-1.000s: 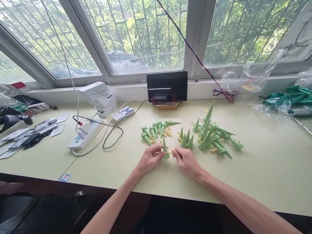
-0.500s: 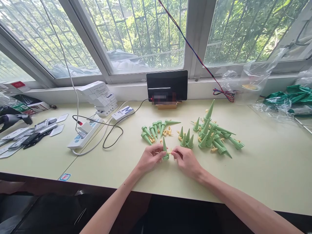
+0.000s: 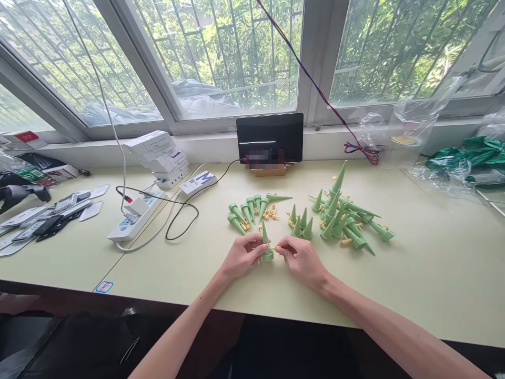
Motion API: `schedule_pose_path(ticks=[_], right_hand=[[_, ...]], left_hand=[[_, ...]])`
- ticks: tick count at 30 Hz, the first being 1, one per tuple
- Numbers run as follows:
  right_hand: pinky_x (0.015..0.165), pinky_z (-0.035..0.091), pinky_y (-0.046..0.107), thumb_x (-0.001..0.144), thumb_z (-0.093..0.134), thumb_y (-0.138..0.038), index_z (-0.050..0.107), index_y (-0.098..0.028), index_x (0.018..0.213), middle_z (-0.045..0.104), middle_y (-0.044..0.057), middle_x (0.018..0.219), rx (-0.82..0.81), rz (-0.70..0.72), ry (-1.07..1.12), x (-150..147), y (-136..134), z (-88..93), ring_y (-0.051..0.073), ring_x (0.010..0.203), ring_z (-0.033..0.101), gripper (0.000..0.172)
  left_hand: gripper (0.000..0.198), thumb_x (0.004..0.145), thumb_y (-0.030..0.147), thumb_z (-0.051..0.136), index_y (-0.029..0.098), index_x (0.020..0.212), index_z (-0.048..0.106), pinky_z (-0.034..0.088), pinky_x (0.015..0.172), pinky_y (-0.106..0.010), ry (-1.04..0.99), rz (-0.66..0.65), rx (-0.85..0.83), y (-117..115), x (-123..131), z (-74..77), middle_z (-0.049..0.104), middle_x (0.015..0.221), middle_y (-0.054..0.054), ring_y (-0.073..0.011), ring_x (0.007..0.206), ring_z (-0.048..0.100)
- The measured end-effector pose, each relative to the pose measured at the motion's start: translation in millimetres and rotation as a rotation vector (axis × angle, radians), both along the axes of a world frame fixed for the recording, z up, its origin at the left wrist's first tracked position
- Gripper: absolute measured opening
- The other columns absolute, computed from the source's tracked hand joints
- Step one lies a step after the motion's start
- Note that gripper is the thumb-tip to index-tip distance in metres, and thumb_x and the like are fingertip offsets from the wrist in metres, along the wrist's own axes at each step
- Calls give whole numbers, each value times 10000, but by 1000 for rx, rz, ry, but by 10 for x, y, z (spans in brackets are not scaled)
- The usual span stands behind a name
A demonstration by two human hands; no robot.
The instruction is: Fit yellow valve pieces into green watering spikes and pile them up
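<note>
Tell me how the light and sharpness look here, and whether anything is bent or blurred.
Head view: even daylight from the windows, whose frames splay with wide-angle distortion; shadows faint; the cone in the left hand and yellow piece in the right hand are sharp; a patch under the screen is blurred.

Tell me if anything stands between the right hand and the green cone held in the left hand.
Only a small yellow piece, pinched in the right hand, lies between them, by the base of the green cone. The left hand holds that cone upright. Nothing else on the table comes between.
</note>
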State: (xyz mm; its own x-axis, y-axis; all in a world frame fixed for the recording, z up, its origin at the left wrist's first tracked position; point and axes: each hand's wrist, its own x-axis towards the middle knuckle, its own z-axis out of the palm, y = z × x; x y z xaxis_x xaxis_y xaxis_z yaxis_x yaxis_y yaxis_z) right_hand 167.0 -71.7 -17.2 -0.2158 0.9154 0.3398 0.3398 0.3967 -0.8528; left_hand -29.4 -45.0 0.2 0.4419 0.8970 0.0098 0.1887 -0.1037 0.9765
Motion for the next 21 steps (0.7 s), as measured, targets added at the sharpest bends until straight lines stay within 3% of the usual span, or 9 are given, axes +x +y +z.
schedule_pose_path(ticks=[9, 21], right_hand=[[528, 307, 263, 952, 455, -248, 506, -193, 698, 457, -22, 604, 12, 2, -37, -4, -3, -13, 127, 538, 382, 265], [537, 273, 266, 987, 373, -268, 370, -206, 629, 420, -25, 570, -6, 36, -96, -2, 10, -4, 123, 524, 355, 363]], left_hand=[[247, 821, 367, 703, 122, 817, 677, 376, 408, -188, -71, 31, -10, 1, 37, 28, 509, 615, 17, -63, 447, 476], [154, 814, 281, 710, 131, 825, 741, 479, 457, -206, -95, 1, 58, 10, 25, -42, 615, 941, -78, -66, 542, 533]])
